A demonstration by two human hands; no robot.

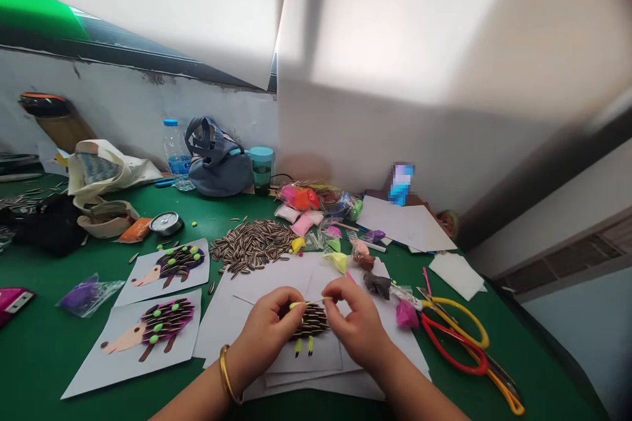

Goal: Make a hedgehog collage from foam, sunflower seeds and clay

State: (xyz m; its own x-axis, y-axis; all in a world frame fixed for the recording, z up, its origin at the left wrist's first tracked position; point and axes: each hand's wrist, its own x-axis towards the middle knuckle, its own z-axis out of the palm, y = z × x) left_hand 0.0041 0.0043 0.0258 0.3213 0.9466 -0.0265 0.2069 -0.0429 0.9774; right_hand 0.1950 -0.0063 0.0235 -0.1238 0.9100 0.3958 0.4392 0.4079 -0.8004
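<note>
My left hand (271, 325), with a gold bangle at its wrist, pinches a small piece of yellow clay (295, 305). My right hand (354, 319) is closed at the fingertips on a thin pale strand that stretches between both hands. Just below them, on white paper (323, 360), lies a body of striped seeds (315, 322) with two yellow, dark-tipped legs (304, 346). My fingers cover part of its upper edge. Two finished-looking seed hedgehogs with green dots, an upper one (182, 260) and a lower one (168, 322), lie on cards to the left.
Behind the paper is a seed pile (254, 243), with bagged coloured clay (301, 200) beside it. Scissors with red and yellow handles (457, 335) lie at right. A blue bag (217, 164), a bottle (175, 151) and a phone (401, 184) stand at the back.
</note>
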